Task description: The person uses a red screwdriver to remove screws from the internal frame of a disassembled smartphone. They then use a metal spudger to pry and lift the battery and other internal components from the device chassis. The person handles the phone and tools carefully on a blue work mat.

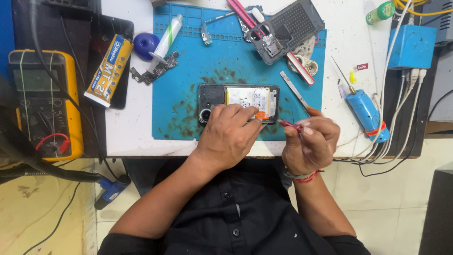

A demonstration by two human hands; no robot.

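Note:
An opened smartphone [238, 97] lies flat on the blue work mat [188, 85], its white battery exposed. My left hand [229, 134] rests on the phone's near edge, fingers pressing on it close to the camera ring and the orange tab. My right hand [311, 141] holds a thin red-handled tool [289, 124], its tip pointing at the phone's lower right corner. The near edge of the phone is hidden under my left fingers.
A yellow multimeter [45, 101] sits at far left, a glue tube box [108, 70] beside it. A white syringe tube [166, 40], a loose circuit board [155, 70], metal tweezers [293, 89], a grey phone frame [288, 28] and a blue electric screwdriver [367, 113] lie around.

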